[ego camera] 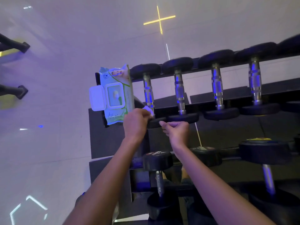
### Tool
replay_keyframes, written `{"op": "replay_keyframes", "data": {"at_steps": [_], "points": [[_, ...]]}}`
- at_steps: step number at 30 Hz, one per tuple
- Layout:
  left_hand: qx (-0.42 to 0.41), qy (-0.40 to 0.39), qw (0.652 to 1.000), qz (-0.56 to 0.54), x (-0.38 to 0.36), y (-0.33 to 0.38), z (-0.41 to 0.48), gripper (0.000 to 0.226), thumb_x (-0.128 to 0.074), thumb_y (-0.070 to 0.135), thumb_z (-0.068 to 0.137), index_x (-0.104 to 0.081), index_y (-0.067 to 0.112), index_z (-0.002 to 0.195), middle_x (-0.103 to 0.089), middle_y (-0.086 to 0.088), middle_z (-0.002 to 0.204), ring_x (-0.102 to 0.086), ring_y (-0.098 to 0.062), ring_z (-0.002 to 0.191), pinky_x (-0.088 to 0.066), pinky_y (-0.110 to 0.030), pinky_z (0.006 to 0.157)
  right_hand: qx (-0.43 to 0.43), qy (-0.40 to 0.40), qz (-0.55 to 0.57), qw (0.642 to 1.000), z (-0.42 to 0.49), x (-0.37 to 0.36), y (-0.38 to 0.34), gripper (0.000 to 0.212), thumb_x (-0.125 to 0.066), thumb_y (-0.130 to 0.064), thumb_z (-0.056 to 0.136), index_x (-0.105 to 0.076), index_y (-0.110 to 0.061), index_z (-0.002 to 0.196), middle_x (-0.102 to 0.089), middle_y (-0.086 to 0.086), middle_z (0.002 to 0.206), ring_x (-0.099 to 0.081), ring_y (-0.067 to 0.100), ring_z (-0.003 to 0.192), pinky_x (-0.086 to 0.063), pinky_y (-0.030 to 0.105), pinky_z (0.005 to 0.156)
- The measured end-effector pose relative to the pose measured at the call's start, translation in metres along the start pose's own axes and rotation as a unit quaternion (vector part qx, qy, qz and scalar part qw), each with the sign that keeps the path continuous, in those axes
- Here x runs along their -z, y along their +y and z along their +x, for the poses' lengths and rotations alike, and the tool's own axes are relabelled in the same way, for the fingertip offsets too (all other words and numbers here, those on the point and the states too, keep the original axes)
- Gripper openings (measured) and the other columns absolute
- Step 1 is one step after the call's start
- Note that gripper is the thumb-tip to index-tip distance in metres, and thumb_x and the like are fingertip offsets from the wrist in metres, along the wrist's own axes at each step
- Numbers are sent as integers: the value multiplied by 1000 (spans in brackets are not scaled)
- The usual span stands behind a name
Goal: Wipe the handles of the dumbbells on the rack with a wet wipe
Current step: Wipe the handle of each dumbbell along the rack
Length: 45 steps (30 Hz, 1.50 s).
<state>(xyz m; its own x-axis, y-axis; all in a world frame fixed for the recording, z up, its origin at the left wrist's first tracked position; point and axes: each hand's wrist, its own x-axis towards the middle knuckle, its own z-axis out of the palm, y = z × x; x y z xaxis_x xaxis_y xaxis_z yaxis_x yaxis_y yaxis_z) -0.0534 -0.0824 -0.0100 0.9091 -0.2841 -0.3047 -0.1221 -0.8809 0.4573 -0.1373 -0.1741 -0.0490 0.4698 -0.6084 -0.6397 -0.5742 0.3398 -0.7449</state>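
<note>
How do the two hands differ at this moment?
The left hand pinches a white wet wipe against the handle of the leftmost dumbbell; the right hand holds no wipe. The left hand works at the handle's near end; the right hand grips the near head. Both touch that dumbbell.

left hand (135,122) pinches a white wet wipe (148,109) against the near end of the handle (148,91) of the leftmost dumbbell (145,70) on the top rack (235,93); right hand (176,133) grips its near head (155,123); a green wipe pack (116,95), lid flipped open, stands at the rack's left end; three more dumbbells (179,93) lie alongside
</note>
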Motion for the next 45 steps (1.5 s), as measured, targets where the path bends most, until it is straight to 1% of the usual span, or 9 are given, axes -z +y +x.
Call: {"op": "replay_keyframes", "data": {"at_steps": [4, 9, 12, 21, 30, 33, 36, 39, 45], "points": [[-271, -51, 948, 157, 9, 0, 21, 18, -59, 26, 81, -76, 24, 87, -64, -6, 88, -56, -33, 90, -29, -34, 76, -9, -4, 7, 1000, -1, 1, -2, 21, -83, -18, 69, -65, -7, 66, -69, 12, 69, -70, 32, 75, -56, 46, 78], [-365, -190, 773, 482, 13, 46, 46, 28, -42, 28, 95, -62, 24, 114, -50, -4, 118, -40, -26, 114, -28, -38, 92, -20, 0, 2, 1000, -3, 1, -5, 27, -83, -22, 68, -69, 0, 77, -71, 13, 75, -70, 27, 74, -57, 43, 77], [-381, -194, 738, 522, 15, 57, 47, 26, -42, 24, 95, -61, 19, 112, -50, -2, 119, -40, -24, 114, -29, -37, 91, -21, -1, -10, 1000, -4, 0, -7, 23, -84, -23, 66, -65, -10, 64, -71, 13, 71, -69, 32, 73, -56, 48, 75], [-371, -167, 768, 495, 16, 48, 41, 26, -44, 23, 94, -63, 23, 111, -49, 1, 122, -39, -23, 115, -26, -39, 94, -21, -4, -20, 1000, -6, 2, -11, 35, -85, -21, 66, -56, -17, 47, -68, 15, 65, -66, 43, 74, -54, 53, 73], [-258, -120, 891, 352, 25, 5, 28, 21, -49, 24, 92, -68, 23, 102, -58, 5, 119, -45, -19, 116, -24, -28, 82, -11, -21, -38, 999, -4, 4, -14, 32, -83, -22, 70, -57, -17, 51, -66, 8, 62, -68, 35, 72, -56, 49, 74], [-117, 9, 984, 132, 27, 5, 30, 17, -56, 18, 90, -70, 15, 99, -66, -3, 108, -54, -25, 107, -38, -33, 84, 35, -65, -115, 991, -7, 11, -18, 28, -80, -28, 73, -67, -3, 69, -69, 17, 72, -68, 35, 77, -55, 46, 78], [32, 151, 977, -145, 32, 21, 37, 19, -55, 20, 92, -68, 9, 99, -65, 0, 92, -57, -17, 87, -36, -25, 71, 237, -34, -247, 939, -19, 27, -20, 32, -77, -28, 76, -72, -7, 100, -74, 9, 91, -69, 25, 87, -54, 37, 82], [84, 185, 940, -275, 24, 43, 56, 7, -58, 17, 89, -64, 13, 90, -61, 4, 81, -55, -13, 75, -37, -23, 66, 438, 46, -389, 809, -15, 35, -26, 45, -82, -27, 69, -69, -15, 111, -72, 0, 106, -67, 19, 102, -34, 45, 108], [57, 194, 925, -322, -3, 42, 78, 9, -68, 12, 82, -62, 15, 75, -61, 0, 82, -54, -6, 68, -35, -9, 59, 344, -152, -665, 645, 14, 20, -42, 55, -62, -31, 87, -43, -16, 136, -54, 0, 133, -38, 20, 133, -3, 41, 117]]}}
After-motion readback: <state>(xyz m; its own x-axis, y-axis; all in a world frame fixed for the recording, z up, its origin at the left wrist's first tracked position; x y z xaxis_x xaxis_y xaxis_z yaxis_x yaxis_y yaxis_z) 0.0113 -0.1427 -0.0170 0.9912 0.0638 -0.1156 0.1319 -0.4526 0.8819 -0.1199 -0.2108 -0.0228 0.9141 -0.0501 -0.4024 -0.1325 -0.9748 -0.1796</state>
